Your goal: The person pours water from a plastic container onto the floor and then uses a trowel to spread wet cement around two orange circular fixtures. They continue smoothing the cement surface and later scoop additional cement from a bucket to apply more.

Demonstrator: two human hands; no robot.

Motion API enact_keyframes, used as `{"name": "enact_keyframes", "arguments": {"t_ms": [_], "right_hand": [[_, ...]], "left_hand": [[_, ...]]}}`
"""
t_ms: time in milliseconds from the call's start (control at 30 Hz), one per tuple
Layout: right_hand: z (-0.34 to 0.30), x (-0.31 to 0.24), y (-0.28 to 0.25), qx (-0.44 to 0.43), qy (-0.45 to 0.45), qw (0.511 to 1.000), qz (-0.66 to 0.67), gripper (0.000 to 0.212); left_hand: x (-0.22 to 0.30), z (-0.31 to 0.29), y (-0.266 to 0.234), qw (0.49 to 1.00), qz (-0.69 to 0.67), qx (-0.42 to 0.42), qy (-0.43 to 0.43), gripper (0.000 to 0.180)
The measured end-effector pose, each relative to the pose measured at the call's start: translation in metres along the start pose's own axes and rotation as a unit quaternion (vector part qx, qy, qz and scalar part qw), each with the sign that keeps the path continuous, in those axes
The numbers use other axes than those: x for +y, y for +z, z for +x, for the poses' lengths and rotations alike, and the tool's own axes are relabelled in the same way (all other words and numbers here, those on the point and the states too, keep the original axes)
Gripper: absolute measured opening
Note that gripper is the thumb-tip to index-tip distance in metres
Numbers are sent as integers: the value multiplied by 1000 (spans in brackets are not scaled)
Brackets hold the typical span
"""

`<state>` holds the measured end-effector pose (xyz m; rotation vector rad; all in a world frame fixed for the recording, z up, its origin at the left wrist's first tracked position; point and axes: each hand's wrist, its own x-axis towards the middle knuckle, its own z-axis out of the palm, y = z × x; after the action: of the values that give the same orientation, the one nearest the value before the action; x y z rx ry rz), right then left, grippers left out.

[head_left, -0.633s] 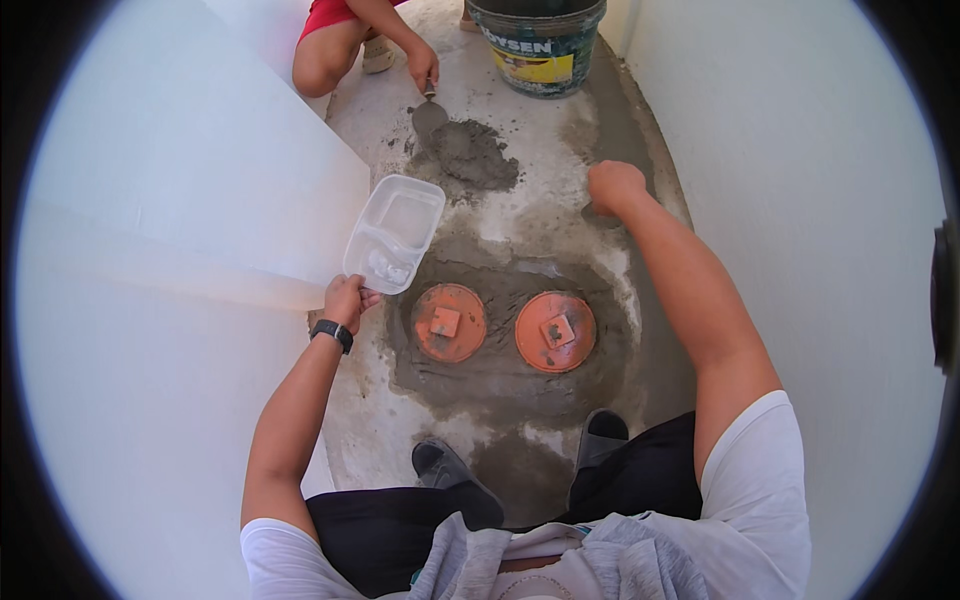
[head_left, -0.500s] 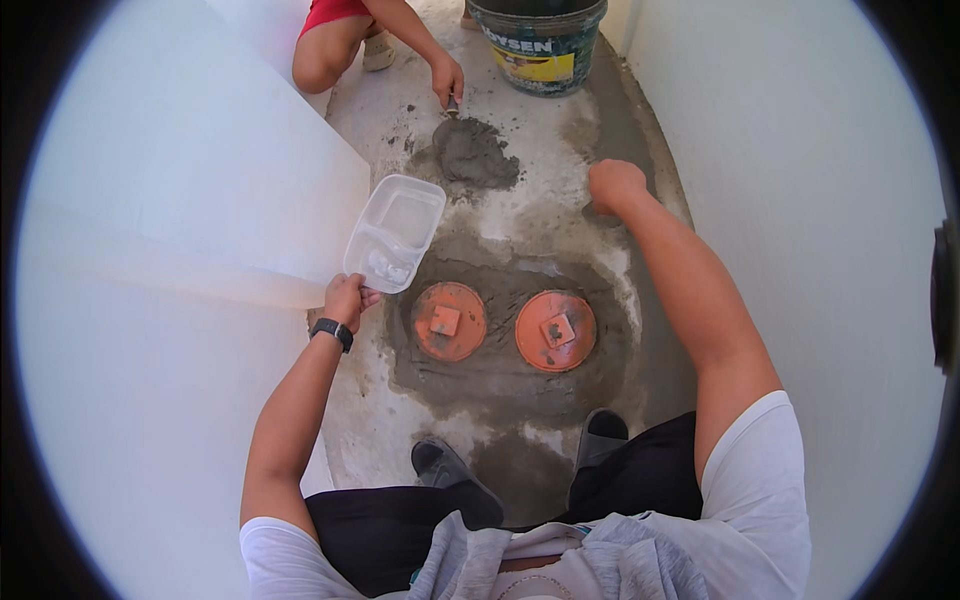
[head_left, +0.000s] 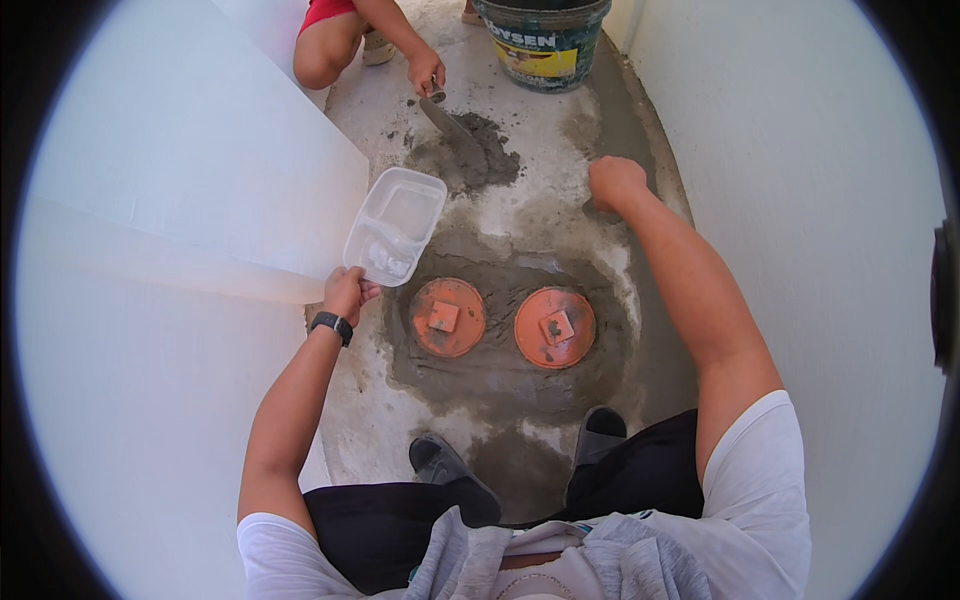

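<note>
With the left hand, left of centre, pinching the clear divided container by its lower edge; standing before two orange discs, mid-frame; clenching the right hand, upper right of centre, leaving any held thing too hidden to tell.

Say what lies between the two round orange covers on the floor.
The head view shows a strip of smeared grey mortar between the left cover and the right cover.
</note>
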<state>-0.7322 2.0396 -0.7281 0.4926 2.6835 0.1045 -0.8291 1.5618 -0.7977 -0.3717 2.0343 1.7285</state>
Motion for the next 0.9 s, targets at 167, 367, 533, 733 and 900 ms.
{"name": "enact_keyframes", "arguments": {"t_ms": [167,367,533,733,900], "right_hand": [[0,2,3,13,5,1000,19,24],[-1,-2,4,19,8,1000,9,23],[-2,-5,0,10,-7,1000,-12,22],[-1,-7,-1,18,-14,1000,-14,22],[0,-8,3,23,-14,1000,-6,21]], "left_hand": [[2,0,5,1000,-10,8,5,14],[4,2,10,1000,-5,11,-11,13],[3,1,15,1000,12,1,-7,13],[3,1,18,1000,12,-2,-9,13],[1,6,18,1000,15,-2,-16,14]]}}
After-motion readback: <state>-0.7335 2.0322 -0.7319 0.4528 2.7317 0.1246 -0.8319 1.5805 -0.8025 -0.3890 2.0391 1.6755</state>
